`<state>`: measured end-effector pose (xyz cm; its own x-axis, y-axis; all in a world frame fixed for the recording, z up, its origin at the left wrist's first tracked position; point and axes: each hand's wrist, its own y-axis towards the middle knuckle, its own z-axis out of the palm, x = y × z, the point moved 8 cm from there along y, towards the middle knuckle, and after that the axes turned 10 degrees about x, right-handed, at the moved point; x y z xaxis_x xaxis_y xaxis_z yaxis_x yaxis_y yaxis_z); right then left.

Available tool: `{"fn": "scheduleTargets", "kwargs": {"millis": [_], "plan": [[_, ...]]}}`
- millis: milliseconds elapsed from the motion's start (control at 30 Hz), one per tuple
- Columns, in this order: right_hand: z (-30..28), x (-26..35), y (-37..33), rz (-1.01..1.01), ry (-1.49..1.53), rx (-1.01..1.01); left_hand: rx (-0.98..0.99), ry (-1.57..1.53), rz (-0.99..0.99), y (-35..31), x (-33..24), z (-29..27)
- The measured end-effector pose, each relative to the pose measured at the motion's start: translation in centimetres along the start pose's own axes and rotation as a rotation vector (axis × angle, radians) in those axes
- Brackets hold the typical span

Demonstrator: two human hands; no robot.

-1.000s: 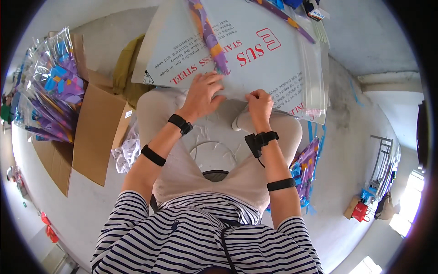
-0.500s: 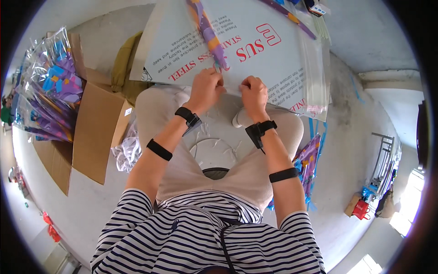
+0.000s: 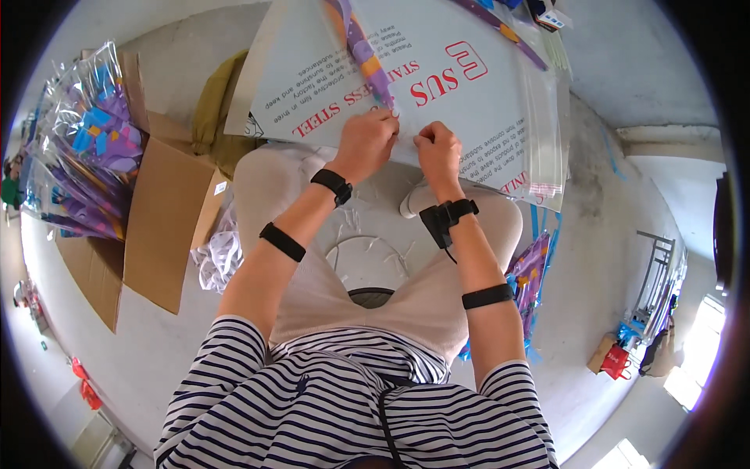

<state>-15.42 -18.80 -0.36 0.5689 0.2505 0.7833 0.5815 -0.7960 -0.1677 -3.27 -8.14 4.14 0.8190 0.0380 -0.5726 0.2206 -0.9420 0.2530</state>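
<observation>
A slim rolled item (image 3: 366, 61), purple with orange patches, lies on the printed grey-white board (image 3: 312, 86) above my knees. At its near end my left hand (image 3: 366, 144) is closed, thumb and fingers pinched together at the tip. It seems to sit in clear plastic, though the film is hard to see. Just to the right, my right hand (image 3: 439, 154) is closed too, fingers curled near the board's front edge. Whatever its fingertips hold is too small to make out. The two hands are a short gap apart.
An open cardboard box (image 3: 168, 215) at left holds several purple items in clear bags (image 3: 101, 148). Clear plastic sleeves (image 3: 543, 148) lie along the board's right side. A second purple roll (image 3: 512, 35) rests at the far right. More patterned items (image 3: 530, 270) stand beside my right knee.
My left hand has moved slightly right and turned, its fingers now at the roll's tip. The right hand has shifted little and stays closed. The roll's near end has moved slightly right.
</observation>
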Motion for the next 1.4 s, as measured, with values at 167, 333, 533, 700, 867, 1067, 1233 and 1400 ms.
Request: {"fn": "scheduleTargets", "kwargs": {"millis": [167, 333, 533, 700, 867, 1067, 1233, 1400], "plan": [[0.2, 0.0, 0.1, -0.050, -0.039, -0.033, 0.038, -0.083, -0.168, 0.6, 1.7, 1.0], [-0.4, 3.8, -2.1, -0.289, -0.310, -0.195, 0.051, -0.097, -0.238, 0.4, 3.3, 1.3], [2.0, 5.8, -2.1, -0.677, -0.566, -0.060, 0.087, -0.107, -0.241, 0.9, 3.6, 1.8], [2.5, 5.6, -1.3, -0.675, -0.652, 0.001, 0.139, -0.124, -0.260, 1.3, 4.2, 1.8], [2.9, 6.0, -1.0, -0.713, -0.657, 0.055, 0.105, -0.322, -0.389, 1.3, 5.3, 1.9], [2.2, 5.7, -2.1, -0.812, -0.650, 0.117, 0.148, -0.163, -0.384, 2.1, 5.7, 2.3], [0.9, 5.1, -4.9, -0.839, -0.589, 0.144, 0.169, -0.144, -0.397, 2.2, 5.8, 2.6], [0.5, 4.8, -6.1, -0.803, -0.540, 0.096, 0.138, -0.112, -0.379, 2.3, 5.2, 2.2]]}}
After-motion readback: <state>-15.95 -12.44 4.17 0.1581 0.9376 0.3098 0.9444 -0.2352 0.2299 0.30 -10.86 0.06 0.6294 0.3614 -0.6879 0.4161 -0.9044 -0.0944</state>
